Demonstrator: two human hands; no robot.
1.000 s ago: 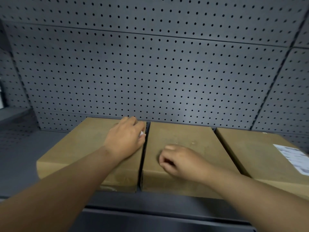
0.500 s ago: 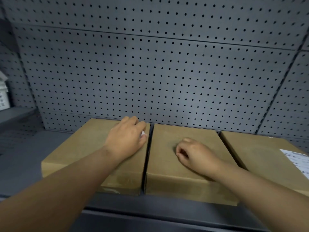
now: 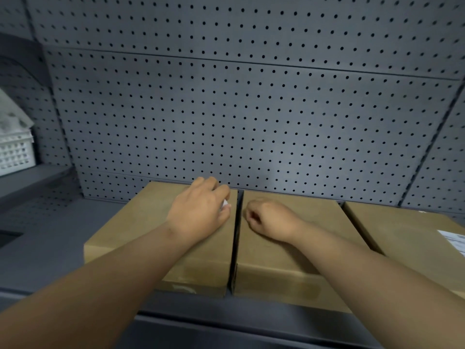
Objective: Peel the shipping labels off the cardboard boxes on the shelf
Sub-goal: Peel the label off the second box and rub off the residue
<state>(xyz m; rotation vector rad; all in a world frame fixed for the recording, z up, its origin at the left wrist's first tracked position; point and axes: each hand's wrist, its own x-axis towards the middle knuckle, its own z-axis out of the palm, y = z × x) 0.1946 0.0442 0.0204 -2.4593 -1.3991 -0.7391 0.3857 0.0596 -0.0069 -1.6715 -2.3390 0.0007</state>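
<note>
Nearest, the dark grey shelf (image 3: 63, 248) carries three cardboard boxes in a row. The left hand (image 3: 198, 212) lies on the left box (image 3: 141, 230), fingers curled around a small white scrap (image 3: 224, 204) (what it is cannot be told). The right hand (image 3: 269, 220) rests on the middle box (image 3: 297, 263), fingers curled, nothing visible in them. The right box (image 3: 407, 238) bears a white shipping label (image 3: 454, 241) at the frame's edge. Behind stands the pegboard wall (image 3: 251, 117); a white basket (image 3: 15, 152) sits far left.
</note>
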